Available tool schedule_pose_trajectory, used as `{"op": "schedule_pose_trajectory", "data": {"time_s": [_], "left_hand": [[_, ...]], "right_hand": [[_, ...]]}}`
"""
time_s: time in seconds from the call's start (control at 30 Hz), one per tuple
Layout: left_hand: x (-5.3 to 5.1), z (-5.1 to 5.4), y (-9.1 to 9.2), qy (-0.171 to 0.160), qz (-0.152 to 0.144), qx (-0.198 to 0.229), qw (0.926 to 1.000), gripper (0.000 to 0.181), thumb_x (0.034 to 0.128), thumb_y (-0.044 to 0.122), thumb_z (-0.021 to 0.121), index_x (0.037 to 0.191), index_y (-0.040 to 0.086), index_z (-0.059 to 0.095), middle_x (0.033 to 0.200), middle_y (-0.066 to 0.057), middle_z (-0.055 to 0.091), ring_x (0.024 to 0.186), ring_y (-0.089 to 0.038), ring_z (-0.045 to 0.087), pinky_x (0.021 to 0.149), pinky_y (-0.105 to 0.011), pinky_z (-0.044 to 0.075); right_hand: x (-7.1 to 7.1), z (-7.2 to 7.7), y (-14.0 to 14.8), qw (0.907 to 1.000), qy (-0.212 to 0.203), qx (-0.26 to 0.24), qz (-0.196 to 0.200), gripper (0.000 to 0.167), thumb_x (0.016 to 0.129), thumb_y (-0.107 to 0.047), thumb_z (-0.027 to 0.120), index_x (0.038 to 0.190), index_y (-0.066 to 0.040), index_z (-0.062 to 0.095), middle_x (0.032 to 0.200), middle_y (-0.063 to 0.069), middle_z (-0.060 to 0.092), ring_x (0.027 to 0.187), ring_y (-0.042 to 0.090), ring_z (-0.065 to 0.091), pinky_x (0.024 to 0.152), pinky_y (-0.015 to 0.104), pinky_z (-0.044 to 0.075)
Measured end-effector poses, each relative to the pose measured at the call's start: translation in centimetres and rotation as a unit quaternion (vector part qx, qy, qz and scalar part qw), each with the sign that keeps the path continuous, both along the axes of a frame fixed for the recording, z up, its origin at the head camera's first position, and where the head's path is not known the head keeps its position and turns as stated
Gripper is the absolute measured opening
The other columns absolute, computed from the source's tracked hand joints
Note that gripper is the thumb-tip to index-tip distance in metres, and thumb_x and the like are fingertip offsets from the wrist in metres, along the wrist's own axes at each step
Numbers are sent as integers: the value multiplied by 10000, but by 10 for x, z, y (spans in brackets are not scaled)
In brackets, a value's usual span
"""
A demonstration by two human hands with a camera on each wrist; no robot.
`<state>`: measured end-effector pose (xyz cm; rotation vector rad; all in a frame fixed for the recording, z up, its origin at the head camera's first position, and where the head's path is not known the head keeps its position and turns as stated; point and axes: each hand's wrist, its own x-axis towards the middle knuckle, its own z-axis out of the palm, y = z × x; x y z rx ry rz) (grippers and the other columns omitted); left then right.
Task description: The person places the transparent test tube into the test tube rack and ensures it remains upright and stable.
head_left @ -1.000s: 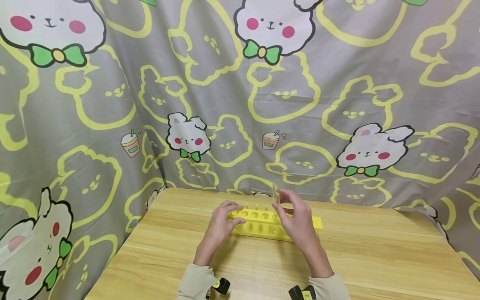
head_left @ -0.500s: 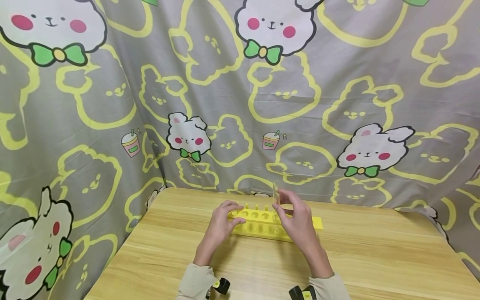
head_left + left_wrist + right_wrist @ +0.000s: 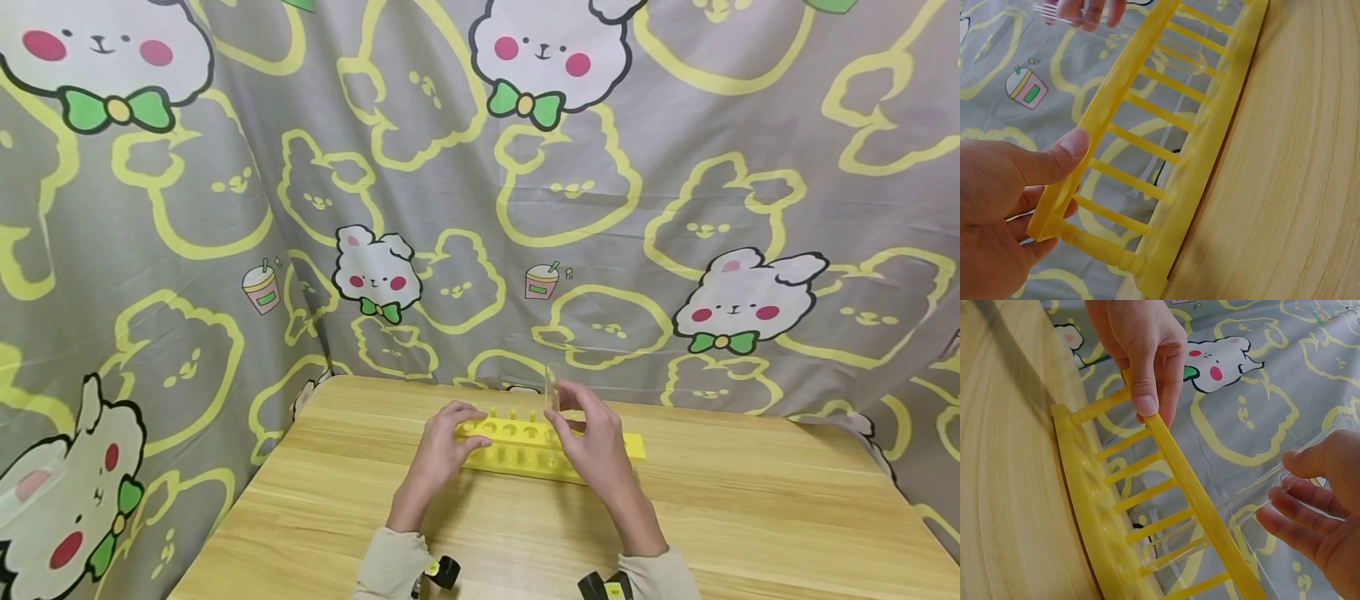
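A yellow test tube rack (image 3: 517,468) stands on the table, with a row of round holes along its upper bar and pegs behind them. My left hand (image 3: 441,446) grips the left end of that bar, thumb on the near side and fingers behind, as the left wrist view shows. A clear test tube (image 3: 552,393) stands upright in a hole right of the rack's middle. My right hand (image 3: 596,432) pinches the tube's upper part between thumb and fingers. In the right wrist view, the tube's rounded lower end (image 3: 1175,550) reaches below the upper bar, close to the base.
The wood-grain table (image 3: 750,500) extends around the rack on all sides. Behind it and at the left hangs a grey curtain (image 3: 465,192) with rabbit prints. A flat yellow end piece (image 3: 636,445) of the rack shows past my right hand.
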<state>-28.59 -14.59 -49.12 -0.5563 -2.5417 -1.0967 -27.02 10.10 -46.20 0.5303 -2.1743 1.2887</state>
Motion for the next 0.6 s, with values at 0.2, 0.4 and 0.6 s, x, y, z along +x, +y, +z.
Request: {"op": "schedule_pose_trajectory", "data": {"time_s": [0.2, 0.4, 0.6], "left_hand": [[0, 0, 0, 22, -2, -11, 10000, 369, 829, 131, 845, 1170, 21, 756, 1190, -108, 673, 1132, -320, 647, 955, -459, 565], [0, 0, 0, 46, -4, -5, 10000, 369, 826, 126, 847, 1167, 19, 757, 1184, -106, 675, 1127, -315, 650, 950, -453, 568], [0, 0, 0, 83, -9, -33, 10000, 367, 825, 127, 847, 1166, 23, 758, 1182, -105, 675, 1121, -313, 654, 946, -447, 571]], "right_hand": [[0, -1, 0, 10000, -38, 17, 8, 389, 897, -22, 794, 1257, -81, 661, 1032, 33, 682, 974, 176, 696, 715, 267, 622], [-1, -1, 0, 10000, -61, 21, 48, 384, 897, -17, 792, 1252, -78, 662, 1021, 35, 682, 972, 176, 698, 714, 265, 621], [-3, -4, 0, 10000, -50, 30, 55, 388, 883, 6, 798, 1241, -65, 664, 1012, 40, 681, 955, 192, 702, 706, 267, 624]]}}
